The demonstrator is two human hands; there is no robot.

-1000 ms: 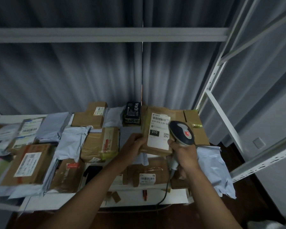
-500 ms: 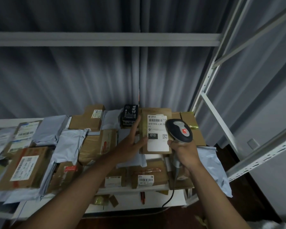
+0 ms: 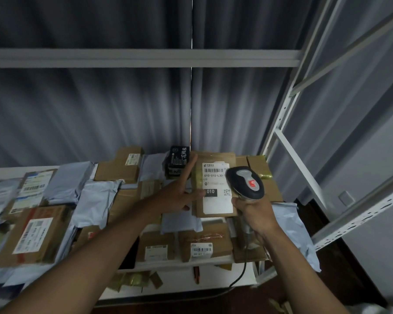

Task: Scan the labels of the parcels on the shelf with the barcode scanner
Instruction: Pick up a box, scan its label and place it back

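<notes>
My right grip (image 3: 251, 208) clenches the scanner (image 3: 245, 181) over the box (image 3: 216, 189) label. My left grip (image 3: 177, 192), fingers spread and released, rests against the box's left edge.

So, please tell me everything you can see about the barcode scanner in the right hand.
The barcode scanner is a handheld gun type with a dark rounded head, a light grey strip on top and a small red mark. The right hand grips its handle, and the head is raised in front of the white label on a brown cardboard parcel. A dark cable hangs from the handle downward.
</notes>
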